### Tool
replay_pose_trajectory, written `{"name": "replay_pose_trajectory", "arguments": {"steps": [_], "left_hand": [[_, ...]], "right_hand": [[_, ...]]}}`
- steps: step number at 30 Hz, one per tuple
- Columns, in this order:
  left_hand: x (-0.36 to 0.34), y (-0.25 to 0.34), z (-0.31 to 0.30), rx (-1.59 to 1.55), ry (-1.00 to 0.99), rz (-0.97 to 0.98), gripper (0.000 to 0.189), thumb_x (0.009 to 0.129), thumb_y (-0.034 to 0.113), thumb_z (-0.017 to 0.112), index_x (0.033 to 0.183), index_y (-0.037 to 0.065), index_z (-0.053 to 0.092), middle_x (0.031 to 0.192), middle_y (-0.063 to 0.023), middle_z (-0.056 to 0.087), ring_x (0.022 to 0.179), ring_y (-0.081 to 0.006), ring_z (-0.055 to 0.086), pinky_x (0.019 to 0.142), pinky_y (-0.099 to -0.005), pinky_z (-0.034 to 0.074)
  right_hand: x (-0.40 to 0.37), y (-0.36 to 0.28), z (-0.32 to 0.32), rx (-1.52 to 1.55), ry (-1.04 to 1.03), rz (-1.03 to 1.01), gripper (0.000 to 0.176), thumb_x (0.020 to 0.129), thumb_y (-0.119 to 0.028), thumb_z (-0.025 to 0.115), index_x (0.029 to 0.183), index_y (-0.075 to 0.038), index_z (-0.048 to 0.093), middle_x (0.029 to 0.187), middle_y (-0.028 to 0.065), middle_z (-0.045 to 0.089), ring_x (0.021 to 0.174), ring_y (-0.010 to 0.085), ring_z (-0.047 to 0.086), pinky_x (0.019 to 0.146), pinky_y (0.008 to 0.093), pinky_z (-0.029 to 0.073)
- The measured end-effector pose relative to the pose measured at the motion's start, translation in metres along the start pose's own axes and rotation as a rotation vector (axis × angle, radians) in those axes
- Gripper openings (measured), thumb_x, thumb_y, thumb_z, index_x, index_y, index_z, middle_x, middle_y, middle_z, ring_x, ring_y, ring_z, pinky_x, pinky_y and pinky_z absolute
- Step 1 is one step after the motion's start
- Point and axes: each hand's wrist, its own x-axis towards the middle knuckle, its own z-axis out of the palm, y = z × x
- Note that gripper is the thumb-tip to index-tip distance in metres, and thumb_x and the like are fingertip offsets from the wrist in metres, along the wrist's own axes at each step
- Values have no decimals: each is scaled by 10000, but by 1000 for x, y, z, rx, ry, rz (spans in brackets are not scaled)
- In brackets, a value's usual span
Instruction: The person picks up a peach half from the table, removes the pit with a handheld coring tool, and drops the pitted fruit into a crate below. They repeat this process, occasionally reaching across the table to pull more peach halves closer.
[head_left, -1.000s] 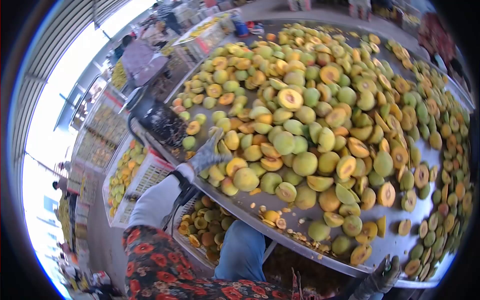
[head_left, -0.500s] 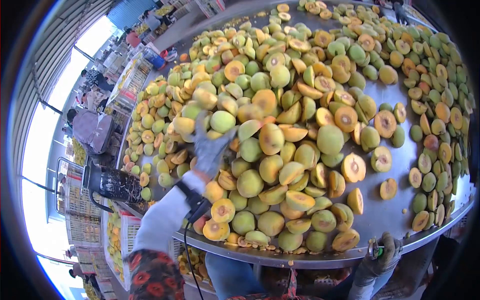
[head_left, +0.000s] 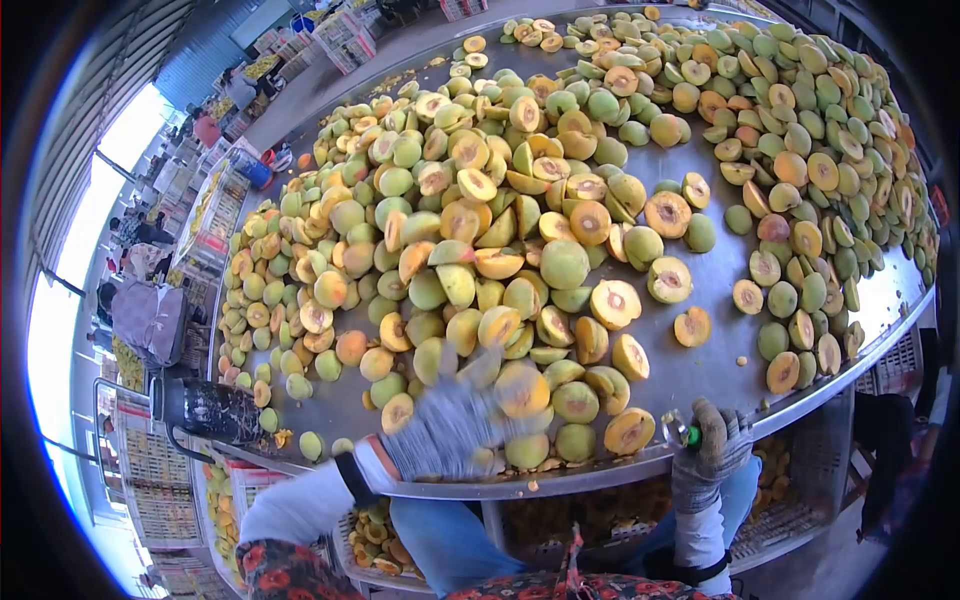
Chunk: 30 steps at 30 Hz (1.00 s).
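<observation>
My left hand (head_left: pixel 445 428), in a grey glove and blurred by motion, is over the near edge of the metal table with its fingers spread. A halved peach-like fruit (head_left: pixel 522 390) lies by its fingertips; whether they touch is blurred. My right hand (head_left: pixel 715 450), also gloved, is closed around a small tool with a green handle (head_left: pixel 691 436) and a shiny metal end, at the table's front rim. Close to that hand lies a cut half (head_left: pixel 630 431), its brown centre facing up. Whole-looking and halved yellow-green fruits (head_left: pixel 565 264) are heaped beyond both hands.
The metal table (head_left: pixel 700 350) has a raised front rim. A second heap of fruit (head_left: pixel 822 172) covers its right side. A dark cylindrical machine part (head_left: pixel 215 410) is at the left edge. Crates of fruit (head_left: pixel 375 540) stand below; other people (head_left: pixel 150 320) are at the far left.
My left hand has come back from the heap toward the front rim, and fruits near it have shifted. My right hand still grips the tool. The view has moved rightward.
</observation>
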Motion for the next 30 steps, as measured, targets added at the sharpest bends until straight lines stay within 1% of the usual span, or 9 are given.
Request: {"name": "replay_pose_trajectory", "arguments": {"steps": [3,10,12,14,17,21,23,26,30], "left_hand": [[-3,21,14,69,-82,45,655,619,475,632,1236,389,430,1428,-23,234,1301,-422,149,962,-697,-5],[100,-56,8,291,-2,9,729,479,403,723,1155,500,470,1388,-93,263,1307,-347,184,934,-705,146],[136,-109,20,655,168,89,597,589,401,687,1142,481,475,1391,-32,276,1270,-362,242,956,-694,133],[179,-117,-5,498,-19,-267,409,810,239,498,1170,434,485,1404,36,278,1243,-327,303,895,-733,151],[211,-106,-21,446,232,-299,579,722,259,638,1267,260,440,1349,-106,350,1198,-375,346,912,-580,308],[156,35,52,521,-282,251,406,845,373,465,1179,147,511,1261,-83,449,1168,-282,426,957,-562,292],[150,96,14,-249,-91,631,428,842,411,431,1214,205,484,1261,-47,457,1166,-265,435,941,-583,285],[141,41,57,-152,-292,230,431,793,417,492,1199,272,496,1325,-29,388,1294,-256,255,998,-600,116],[125,-49,-5,464,-112,9,441,694,382,602,1110,240,560,1308,-48,408,1274,-328,255,1002,-587,152]], "right_hand": [[0,8,-5,-20,9,26,301,590,-163,733,858,-104,608,694,44,537,623,243,520,563,371,397],[10,9,-10,130,-9,60,358,550,-210,756,864,-119,613,696,18,542,620,226,526,557,356,406],[12,11,-9,119,-27,60,359,545,-218,759,858,-119,614,697,18,542,620,224,528,555,354,407],[13,14,-12,141,-32,43,352,540,-220,764,842,-115,618,687,14,539,618,214,531,548,346,410],[10,20,-18,238,79,124,339,543,-210,766,830,-109,617,682,14,539,608,208,534,543,340,412],[3,27,-24,440,49,354,366,595,-198,761,899,-80,593,681,45,536,596,234,538,523,347,422],[10,18,-23,622,171,492,229,671,-59,674,873,-38,569,624,63,541,535,181,539,486,296,420],[-1,26,-21,540,84,486,226,740,-67,647,943,-38,552,681,84,572,572,195,570,531,303,442],[-1,23,-27,560,97,465,206,760,-99,651,939,-46,564,687,78,571,576,191,575,530,285,442]]}}
